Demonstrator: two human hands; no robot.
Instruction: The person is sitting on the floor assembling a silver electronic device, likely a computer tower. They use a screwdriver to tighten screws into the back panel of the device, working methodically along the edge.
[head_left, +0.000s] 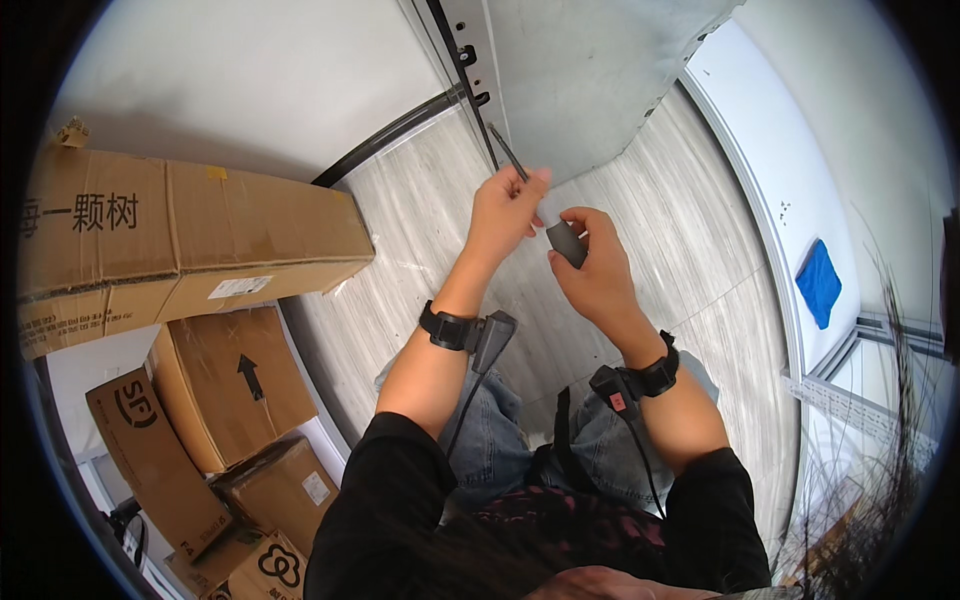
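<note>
And here's the screwdriver [568,246], held up over the wood-look floor [410,225], its long axis slanting, tip aimed forward and slightly left at the pale panel's [580,90] left edge; touching or not, I can't tell. Slim dark shaft, stout grey handle! Left hand [505,215] pinches the shaft, right hand [598,268] grips the handle.
</note>
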